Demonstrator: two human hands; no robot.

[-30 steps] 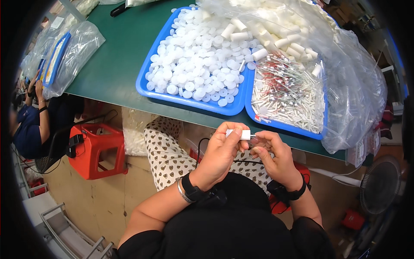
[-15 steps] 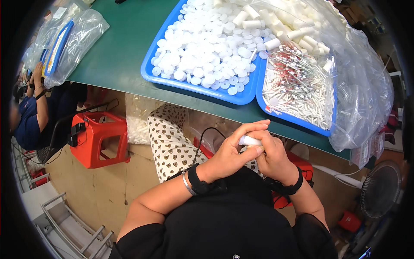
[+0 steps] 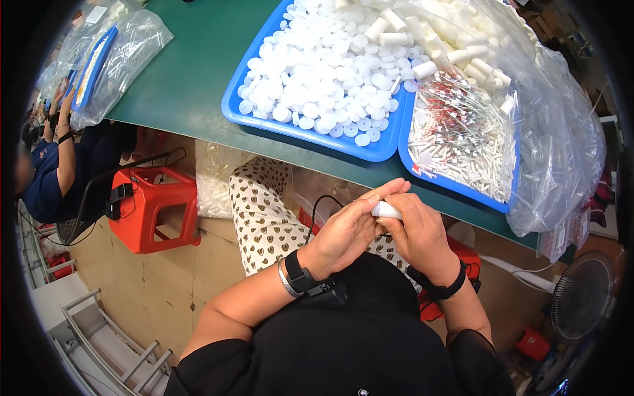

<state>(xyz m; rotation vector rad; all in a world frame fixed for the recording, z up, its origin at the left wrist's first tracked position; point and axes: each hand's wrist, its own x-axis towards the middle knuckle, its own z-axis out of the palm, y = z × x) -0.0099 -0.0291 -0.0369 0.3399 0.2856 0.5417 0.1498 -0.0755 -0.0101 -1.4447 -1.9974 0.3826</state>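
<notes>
Your two hands meet over your lap, just near of the green table (image 3: pixel 191 79) edge. Your left hand (image 3: pixel 347 231) and right hand (image 3: pixel 416 231) are both closed round one small white tube (image 3: pixel 385 210); only a short bit of it shows betw. the fingers, the rest is hidden in your grip. The hands touch each other, thumbs and fingertips crowded at the tube. A dark watch sits on each wrist, w/ a thin silver bangle beside the left one.

On the table, far of your hands, two blue trays sit side by side, edges touching. The left tray (image 3: pixel 238 112) is heaped w/ round white caps (image 3: pixel 330 79). The right tray (image 3: pixel 462 188) holds a pile of thin white sticks w/ red marks (image 3: pixel 462 132), and white tubes are piled at its far end. A big clear plastic bag (image 3: pixel 561 152) lies draped over the right tray's right side and hangs past the table edge.

Far left on the table: another clear bag (image 3: pixel 125 53) w/ a blue tray inside. Below the table, left of your knee, stands a red plastic stool (image 3: pixel 155 208). A second person in a dark blue top (image 3: pixel 49 178) sits at the far left. A fan (image 3: pixel 581 297) stands on the floor at near right.
</notes>
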